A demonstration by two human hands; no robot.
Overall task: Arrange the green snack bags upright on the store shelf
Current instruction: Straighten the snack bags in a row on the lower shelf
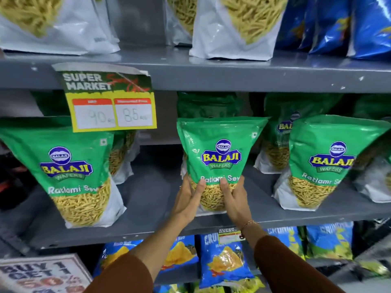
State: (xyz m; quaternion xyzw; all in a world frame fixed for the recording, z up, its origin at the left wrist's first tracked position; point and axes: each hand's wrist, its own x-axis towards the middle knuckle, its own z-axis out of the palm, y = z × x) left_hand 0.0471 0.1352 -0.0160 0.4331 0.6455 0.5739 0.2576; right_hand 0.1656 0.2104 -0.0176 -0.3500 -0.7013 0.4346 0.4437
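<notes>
A green Balaji Ratlami Sev bag stands upright at the middle of the grey shelf. My left hand grips its lower left side and my right hand grips its lower right side, thumbs on the front. Another green bag stands upright at the left, and a third green bag leans slightly at the right. More green bags sit behind them, partly hidden.
A price tag hangs from the upper shelf edge. White sev bags and blue bags fill the shelf above. Blue chip bags stand on the shelf below. A promo sign is at the lower left.
</notes>
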